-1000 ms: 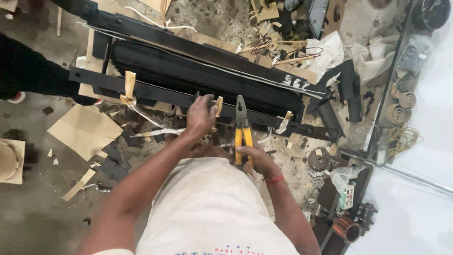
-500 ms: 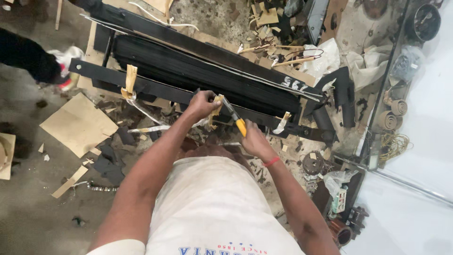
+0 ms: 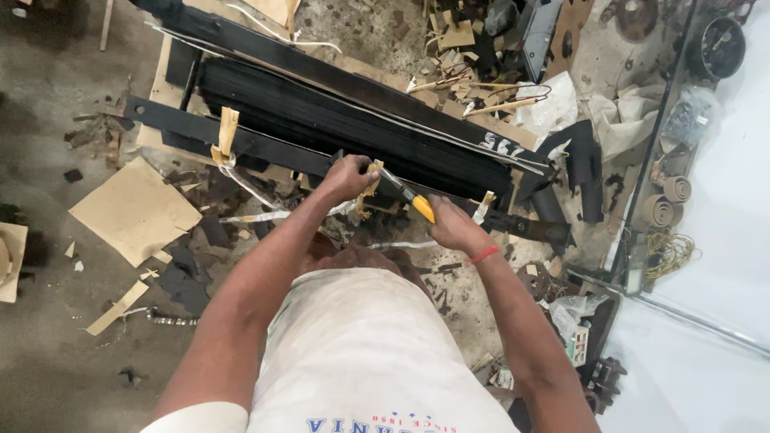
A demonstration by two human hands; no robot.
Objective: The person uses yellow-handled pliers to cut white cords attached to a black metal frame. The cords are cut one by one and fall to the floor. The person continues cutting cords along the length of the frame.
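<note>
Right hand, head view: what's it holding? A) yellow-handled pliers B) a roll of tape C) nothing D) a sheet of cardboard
A: the right hand grips the yellow-handled pliers, whose nose points at the tan strip pinched by the left hand on the long black frame.

Pliers (image 3: 407, 195): I've swung them from upright to slanting toward the tape strip (image 3: 370, 183) (frame centre).
Right hand (image 3: 454, 226): moved up.
</note>
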